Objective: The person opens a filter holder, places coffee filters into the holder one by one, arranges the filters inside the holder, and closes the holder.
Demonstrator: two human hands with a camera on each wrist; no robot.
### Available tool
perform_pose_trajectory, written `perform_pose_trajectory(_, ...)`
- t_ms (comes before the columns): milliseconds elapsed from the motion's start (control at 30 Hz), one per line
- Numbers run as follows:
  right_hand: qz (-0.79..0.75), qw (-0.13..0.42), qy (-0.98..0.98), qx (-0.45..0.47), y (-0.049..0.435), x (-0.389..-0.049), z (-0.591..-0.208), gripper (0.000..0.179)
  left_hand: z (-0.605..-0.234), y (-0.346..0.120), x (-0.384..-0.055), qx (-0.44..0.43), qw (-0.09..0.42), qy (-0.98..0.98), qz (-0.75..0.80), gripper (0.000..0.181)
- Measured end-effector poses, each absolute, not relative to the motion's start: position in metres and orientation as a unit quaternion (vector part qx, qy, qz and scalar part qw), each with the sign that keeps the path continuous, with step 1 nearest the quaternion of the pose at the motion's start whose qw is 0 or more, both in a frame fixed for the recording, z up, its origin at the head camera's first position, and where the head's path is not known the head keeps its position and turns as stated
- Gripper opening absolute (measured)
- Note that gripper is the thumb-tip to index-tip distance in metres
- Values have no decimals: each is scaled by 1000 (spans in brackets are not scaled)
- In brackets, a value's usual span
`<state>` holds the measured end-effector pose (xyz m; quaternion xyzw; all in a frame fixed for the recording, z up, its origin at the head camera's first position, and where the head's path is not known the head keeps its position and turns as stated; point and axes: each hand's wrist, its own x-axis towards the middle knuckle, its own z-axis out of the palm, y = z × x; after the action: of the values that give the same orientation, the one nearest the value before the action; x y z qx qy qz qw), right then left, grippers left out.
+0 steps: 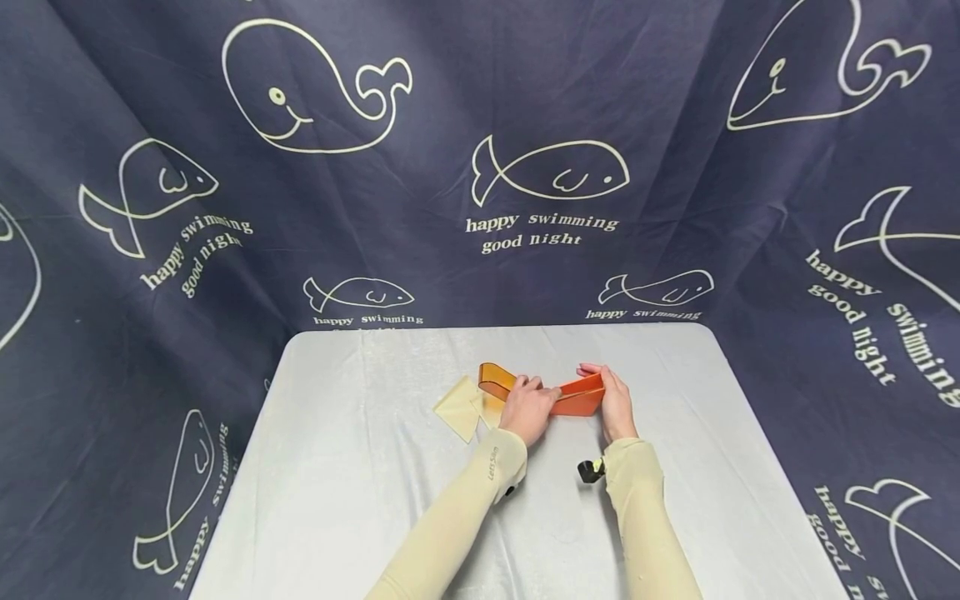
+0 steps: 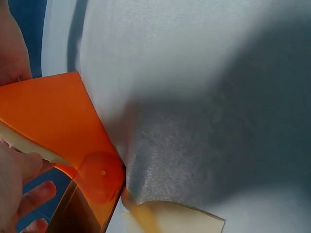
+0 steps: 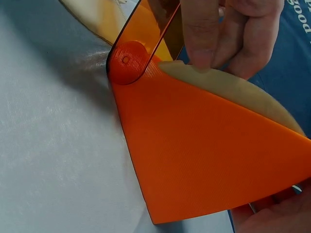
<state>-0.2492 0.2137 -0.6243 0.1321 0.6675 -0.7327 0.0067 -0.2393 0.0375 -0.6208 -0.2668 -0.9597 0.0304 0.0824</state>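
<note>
A hinged wedge-shaped case has an orange base (image 1: 577, 405) and a see-through amber lid (image 1: 495, 377) swung out to the left. A round pivot joins the two at the base's narrow corner in both wrist views. My right hand (image 1: 617, 404) holds the wide right end of the base, its thumb and fingers around it. Out of the base's mouth shows a flat beige piece (image 3: 238, 90) with a curved edge. My left hand (image 1: 528, 410) pinches this edge near the pivot; the rest of the piece is hidden inside the base.
On the white-covered table (image 1: 337, 467), cream angular pieces (image 1: 454, 410) lie left of my left hand, partly beneath the amber lid. A black wrist camera (image 1: 591, 471) sticks out from my right sleeve. Dark blue printed cloth (image 1: 420, 242) hangs around the table.
</note>
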Motion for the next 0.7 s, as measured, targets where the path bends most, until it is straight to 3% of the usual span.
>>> perform_pose_trajectory(300, -717, 10, 683, 135, 214, -248, -622, 52, -625, 36, -237, -277, 75, -958, 17, 19)
perform_pose_trajectory(700, -703, -15, 700, 123, 211, -247, -623, 52, -617, 34, -232, -277, 70, -958, 5, 35)
